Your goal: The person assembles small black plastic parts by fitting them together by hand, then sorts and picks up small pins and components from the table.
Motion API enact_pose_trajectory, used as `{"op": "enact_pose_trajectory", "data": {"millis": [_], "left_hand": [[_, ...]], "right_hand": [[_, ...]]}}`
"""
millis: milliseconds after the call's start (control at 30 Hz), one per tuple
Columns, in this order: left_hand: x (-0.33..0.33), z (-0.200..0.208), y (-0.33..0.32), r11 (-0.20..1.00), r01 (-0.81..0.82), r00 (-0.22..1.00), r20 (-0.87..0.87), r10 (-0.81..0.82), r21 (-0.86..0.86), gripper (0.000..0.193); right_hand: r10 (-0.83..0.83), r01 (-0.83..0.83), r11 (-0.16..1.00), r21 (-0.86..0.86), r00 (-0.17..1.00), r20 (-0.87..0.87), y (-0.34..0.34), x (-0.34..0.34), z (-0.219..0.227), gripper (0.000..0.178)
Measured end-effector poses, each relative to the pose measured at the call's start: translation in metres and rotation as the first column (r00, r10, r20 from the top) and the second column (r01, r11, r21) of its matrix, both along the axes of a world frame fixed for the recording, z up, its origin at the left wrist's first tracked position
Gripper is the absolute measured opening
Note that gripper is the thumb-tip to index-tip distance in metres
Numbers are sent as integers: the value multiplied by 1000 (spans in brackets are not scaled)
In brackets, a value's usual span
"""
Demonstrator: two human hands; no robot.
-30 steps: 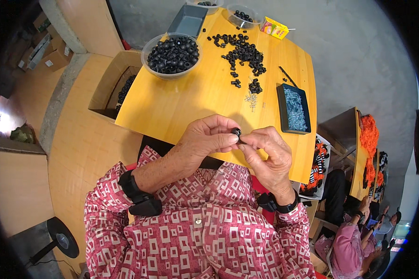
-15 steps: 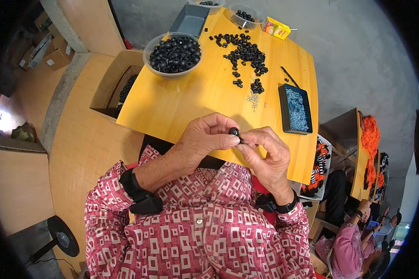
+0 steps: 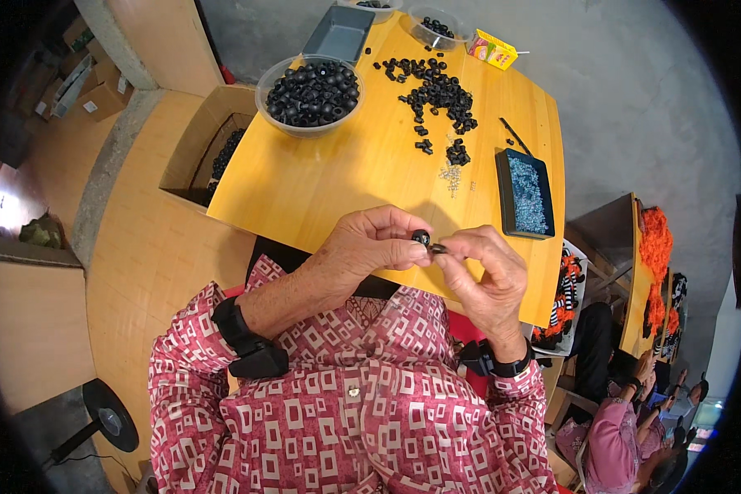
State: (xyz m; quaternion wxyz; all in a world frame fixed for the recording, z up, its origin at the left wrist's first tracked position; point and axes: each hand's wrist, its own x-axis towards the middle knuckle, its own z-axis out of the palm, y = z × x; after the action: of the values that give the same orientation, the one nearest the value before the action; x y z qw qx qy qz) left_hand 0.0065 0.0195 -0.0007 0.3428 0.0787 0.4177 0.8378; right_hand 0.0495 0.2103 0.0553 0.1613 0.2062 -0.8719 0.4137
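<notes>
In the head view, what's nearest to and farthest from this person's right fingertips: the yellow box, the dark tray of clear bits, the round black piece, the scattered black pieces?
From the tips of the right hand:
1. Round black piece: just left, in the left hand.
2. Dark tray: table's right side.
3. Scattered black pieces: mid-to-far table.
4. Yellow box: far end.

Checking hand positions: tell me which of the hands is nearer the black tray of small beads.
Right. The right hand is below and slightly left of the black tray in the picture; the left hand is farther off to its lower left.
</notes>
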Motion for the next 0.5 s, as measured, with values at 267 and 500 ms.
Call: {"op": "enact_pose_trajectory", "data": {"millis": [267, 500], "left_hand": [[2, -4, 2, 999, 46, 999, 10, -47, 12, 26], [2, -3, 1, 994, 73, 983, 163, -85, 81, 24]], "right_hand": [[33, -32, 997, 64, 999, -14, 5, -4, 5, 16], [34, -31, 995, 97, 999, -30, 8, -4, 7, 15]]}}
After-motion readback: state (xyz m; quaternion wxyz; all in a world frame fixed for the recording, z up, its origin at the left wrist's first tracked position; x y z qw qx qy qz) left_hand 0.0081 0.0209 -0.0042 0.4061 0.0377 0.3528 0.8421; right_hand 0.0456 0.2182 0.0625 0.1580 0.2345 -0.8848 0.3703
